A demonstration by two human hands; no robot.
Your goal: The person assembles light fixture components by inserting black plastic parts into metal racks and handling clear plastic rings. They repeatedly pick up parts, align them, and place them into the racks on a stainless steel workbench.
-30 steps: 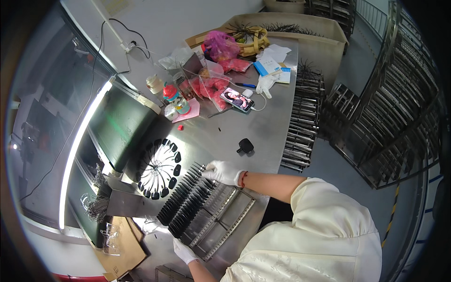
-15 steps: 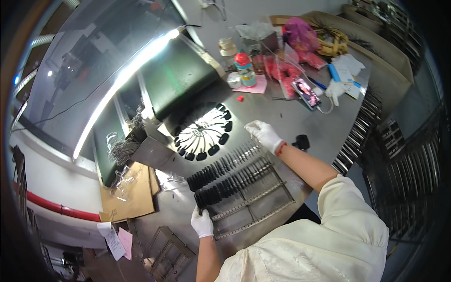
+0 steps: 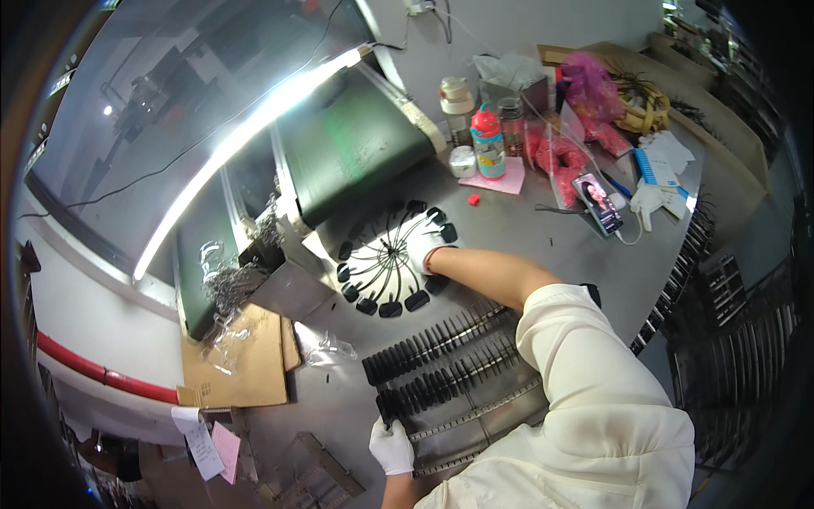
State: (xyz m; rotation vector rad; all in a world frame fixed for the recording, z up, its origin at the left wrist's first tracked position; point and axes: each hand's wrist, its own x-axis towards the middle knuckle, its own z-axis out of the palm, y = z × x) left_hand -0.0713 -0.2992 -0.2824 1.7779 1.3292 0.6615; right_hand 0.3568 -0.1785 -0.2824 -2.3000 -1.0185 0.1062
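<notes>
A ring of black pad-ended pieces (image 3: pixel 390 310) lies on the metal table, their thin stems meeting at the middle. My right hand (image 3: pixel 423 248), in a white glove, reaches over the right side of this ring; its fingers blend into the bright glare. Nearer me stands a metal rack (image 3: pixel 475 433) with two rows of upright thin black pieces (image 3: pixel 424 397), packed closer at the left end. My left hand (image 3: pixel 392 446), also gloved, is closed at the rack's left end, beside the lower row. Its fingertips are partly hidden.
Beyond the ring are a green conveyor belt (image 3: pixel 352 144) and a lit tube lamp (image 3: pixel 254 131). Bottles (image 3: pixel 488 144), a phone (image 3: pixel 599 204) and bags of red pieces (image 3: pixel 560 161) stand far right. Cardboard (image 3: pixel 242 360) and wire bundles (image 3: pixel 233 288) lie left; another rack (image 3: pixel 314 475) sits near.
My right hand has moved left from above the rack's far right corner to the ring of black pieces. The left hand stays at the rack's end. The whole view has shifted somewhat.
</notes>
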